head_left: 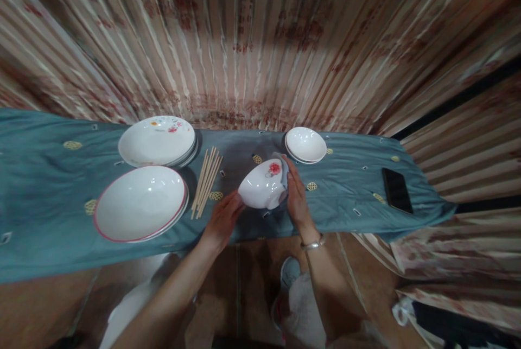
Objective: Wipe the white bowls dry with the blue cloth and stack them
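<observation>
A white bowl (260, 186) with a red flower on its outside is held tilted on its side above the cloth-covered table. My left hand (225, 216) grips its rim at the lower left. On the other side, my right hand (297, 197) presses a thin greyish cloth (284, 167) against the bowl. The palm side of that hand and most of the cloth are hidden. Left of the bowl lie several wooden chopsticks (207, 182), side by side. Beyond my right hand stand small white bowls (306, 144), one nested in another.
At the left is a stack of flowered plates (157, 143), with large red-rimmed bowls (140, 205) stacked in front of it. A black phone (396, 190) lies near the right end of the blue-green tablecloth (342, 197). Pleated curtains (260, 39) hang behind the table.
</observation>
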Demonstrator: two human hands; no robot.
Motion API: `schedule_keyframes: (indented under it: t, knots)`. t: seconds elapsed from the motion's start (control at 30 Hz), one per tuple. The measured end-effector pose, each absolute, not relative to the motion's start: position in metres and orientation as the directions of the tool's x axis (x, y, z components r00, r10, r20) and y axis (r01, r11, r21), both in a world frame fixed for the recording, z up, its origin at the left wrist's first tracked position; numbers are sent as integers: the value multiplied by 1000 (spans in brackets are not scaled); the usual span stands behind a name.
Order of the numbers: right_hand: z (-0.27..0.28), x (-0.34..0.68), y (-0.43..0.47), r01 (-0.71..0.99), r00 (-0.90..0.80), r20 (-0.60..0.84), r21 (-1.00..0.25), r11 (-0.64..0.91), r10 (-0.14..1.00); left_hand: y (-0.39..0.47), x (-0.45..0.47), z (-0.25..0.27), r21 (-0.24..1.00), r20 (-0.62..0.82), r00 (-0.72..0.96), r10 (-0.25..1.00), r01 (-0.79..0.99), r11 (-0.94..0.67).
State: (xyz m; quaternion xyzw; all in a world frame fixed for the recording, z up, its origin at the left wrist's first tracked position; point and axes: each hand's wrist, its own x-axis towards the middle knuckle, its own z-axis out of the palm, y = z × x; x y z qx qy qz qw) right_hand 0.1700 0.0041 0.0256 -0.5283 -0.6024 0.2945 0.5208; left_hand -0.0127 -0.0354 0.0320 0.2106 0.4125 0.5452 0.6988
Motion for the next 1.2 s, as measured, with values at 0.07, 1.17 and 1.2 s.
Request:
schedule_keyframes:
  t: [0.07, 1.17, 1.2]
  knots:
    - [26, 170, 4, 375, 86, 344, -881, 290, 935, -35, -12, 30, 721, -381, 63, 922, -603, 340]
    - [59, 114, -43, 732, -470, 444, -287, 618, 763, -24, -26, 47, 865, -190, -61, 980, -483, 138]
    - [59, 112, -44, 733, -473, 446, -279, 620, 760, -24, -27, 46, 865, -182, -65, 981, -485, 128]
